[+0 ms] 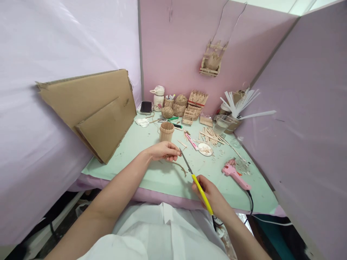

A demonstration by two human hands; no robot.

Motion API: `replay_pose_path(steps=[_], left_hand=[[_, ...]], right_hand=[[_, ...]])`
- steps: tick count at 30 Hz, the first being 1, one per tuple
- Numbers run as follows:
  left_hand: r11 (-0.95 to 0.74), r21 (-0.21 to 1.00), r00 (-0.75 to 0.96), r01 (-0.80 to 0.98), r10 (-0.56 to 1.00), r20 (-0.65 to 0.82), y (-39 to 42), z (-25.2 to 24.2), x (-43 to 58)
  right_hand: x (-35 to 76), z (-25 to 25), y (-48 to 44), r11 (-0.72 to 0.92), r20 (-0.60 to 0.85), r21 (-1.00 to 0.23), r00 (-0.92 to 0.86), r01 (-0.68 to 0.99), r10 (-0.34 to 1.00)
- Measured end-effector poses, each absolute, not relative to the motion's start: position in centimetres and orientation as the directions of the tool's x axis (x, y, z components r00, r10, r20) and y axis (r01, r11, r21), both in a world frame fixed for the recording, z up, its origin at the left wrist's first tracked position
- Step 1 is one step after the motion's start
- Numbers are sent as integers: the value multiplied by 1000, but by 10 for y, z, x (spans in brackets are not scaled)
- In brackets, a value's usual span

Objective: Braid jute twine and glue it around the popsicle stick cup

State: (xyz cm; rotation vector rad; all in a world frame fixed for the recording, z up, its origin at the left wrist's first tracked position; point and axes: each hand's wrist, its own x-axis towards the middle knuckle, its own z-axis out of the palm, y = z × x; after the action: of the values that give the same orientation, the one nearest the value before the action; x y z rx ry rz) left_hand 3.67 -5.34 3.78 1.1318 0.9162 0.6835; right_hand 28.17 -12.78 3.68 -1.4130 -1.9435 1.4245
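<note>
My left hand (166, 151) is closed in a pinch over the table, and a length of brown twine (179, 166) trails out from beneath its fingers. Yellow-handled scissors (202, 195) are gripped in my right hand (210, 193). Their blades point up and to the left, with the tips close to my left fingertips; the blades look nearly together. Just behind my left hand stands a small round cup made of wooden sticks (166, 132), upright. The fingers' exact hold on the twine is partly hidden.
A pink glue gun (235, 175) lies at the right, its cord running off the front edge. Loose wooden sticks (210, 136), a pink cutter (191, 141) and a white dish (205, 149) lie mid-table. Cardboard sheets (103, 119) lean at left. Balls of twine (167, 112) sit behind.
</note>
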Motion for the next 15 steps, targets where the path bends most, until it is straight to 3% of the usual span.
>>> replay_pose_path(steps=[15], left_hand=[[264,957,494,119,821,-287,-54,38,36]], right_hand=[[281,35,-128,-14,-275,-858,-437,513,857]])
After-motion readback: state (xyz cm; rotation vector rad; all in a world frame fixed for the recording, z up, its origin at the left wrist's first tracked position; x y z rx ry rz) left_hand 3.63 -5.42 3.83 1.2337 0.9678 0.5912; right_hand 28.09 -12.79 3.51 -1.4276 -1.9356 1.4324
